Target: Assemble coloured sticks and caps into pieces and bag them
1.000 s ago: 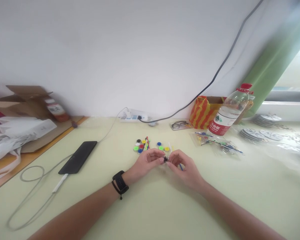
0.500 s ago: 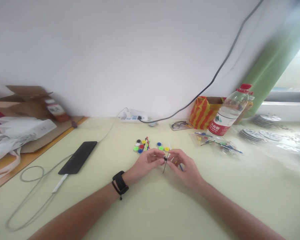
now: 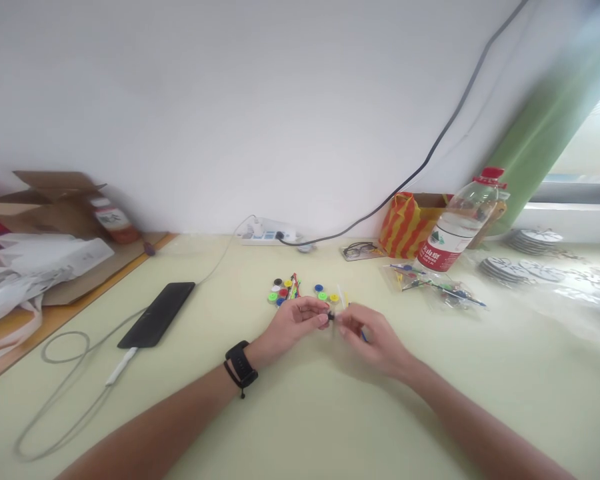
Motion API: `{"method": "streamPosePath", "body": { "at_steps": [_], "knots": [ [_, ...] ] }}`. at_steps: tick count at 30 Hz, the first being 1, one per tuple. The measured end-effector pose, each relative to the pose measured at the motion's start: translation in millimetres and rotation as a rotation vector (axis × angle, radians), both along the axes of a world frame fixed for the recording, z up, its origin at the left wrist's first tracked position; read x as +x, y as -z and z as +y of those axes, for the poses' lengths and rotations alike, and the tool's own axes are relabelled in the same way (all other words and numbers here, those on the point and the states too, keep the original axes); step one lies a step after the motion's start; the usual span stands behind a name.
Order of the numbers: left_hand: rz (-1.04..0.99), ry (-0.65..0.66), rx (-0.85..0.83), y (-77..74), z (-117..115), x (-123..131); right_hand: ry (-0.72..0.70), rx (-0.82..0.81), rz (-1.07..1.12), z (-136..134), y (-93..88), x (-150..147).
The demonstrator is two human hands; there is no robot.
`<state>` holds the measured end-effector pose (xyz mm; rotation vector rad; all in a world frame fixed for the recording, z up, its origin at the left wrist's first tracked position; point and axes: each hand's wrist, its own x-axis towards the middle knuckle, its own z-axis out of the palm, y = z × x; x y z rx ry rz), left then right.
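My left hand [image 3: 295,321] and my right hand [image 3: 367,333] meet fingertip to fingertip over the pale green table [image 3: 300,413]. Both pinch a small black piece [image 3: 331,317] between them. My right hand is a little blurred and also holds a thin blue stick [image 3: 363,336] under its fingers. Just beyond lie several small coloured round discs [image 3: 280,292], a bundle of coloured sticks [image 3: 295,287] and more discs [image 3: 325,293]. A black band sits on my left wrist.
A black phone [image 3: 157,313] on a grey cable lies at left. A power strip [image 3: 267,233], glasses [image 3: 357,249], a striped bag [image 3: 403,225], a water bottle [image 3: 457,223], a plastic bag of sticks [image 3: 433,283], stacked grey discs [image 3: 520,257] and cardboard boxes [image 3: 55,213] line the back.
The thin dark stick that hung from the black piece half a second ago no longer shows. My right hand has shifted slightly and blurred; my left hand has stayed put.
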<state>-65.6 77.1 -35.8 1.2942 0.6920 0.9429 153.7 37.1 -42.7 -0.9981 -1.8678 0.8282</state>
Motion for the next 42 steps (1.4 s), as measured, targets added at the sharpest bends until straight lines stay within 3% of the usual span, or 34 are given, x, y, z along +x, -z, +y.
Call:
{"method": "streamPosePath", "body": {
  "at_steps": [2, 4, 8, 22, 29, 31, 36, 42],
  "knots": [
    [-0.010, -0.036, 0.010, 1.0, 0.5, 0.3, -0.063, -0.079, -0.033, 0.1, -4.5, 1.7],
    [-0.015, -0.054, 0.013, 1.8, 0.8, 0.3, -0.012, -0.115, 0.002, -0.1, -7.5, 1.4],
    [0.016, -0.017, 0.015, 1.2, 0.6, -0.1, 0.091, -0.095, 0.115, -0.4, -7.0, -3.9],
    [0.005, 0.029, 0.033, 0.7, -0.7, -0.4, 0.079, -0.061, 0.132, 2.5, 6.3, -7.3],
    [-0.002, 0.003, 0.026, 4.1, 1.3, -1.9, 0.115, -0.112, 0.261, 0.4, 6.6, -9.0],
    [-0.002, -0.012, 0.025, 4.6, 1.7, -1.9, 0.088, -0.154, 0.242, -0.5, 3.6, -8.2],
    [-0.021, -0.117, 0.041, 3.4, 3.0, -1.5, -0.130, -0.285, 0.157, -1.3, -10.2, -3.1],
    [-0.004, -0.066, 0.039, 1.7, 2.1, -0.8, -0.065, -0.331, 0.230, -0.2, -12.8, -4.2]
  ]
}}
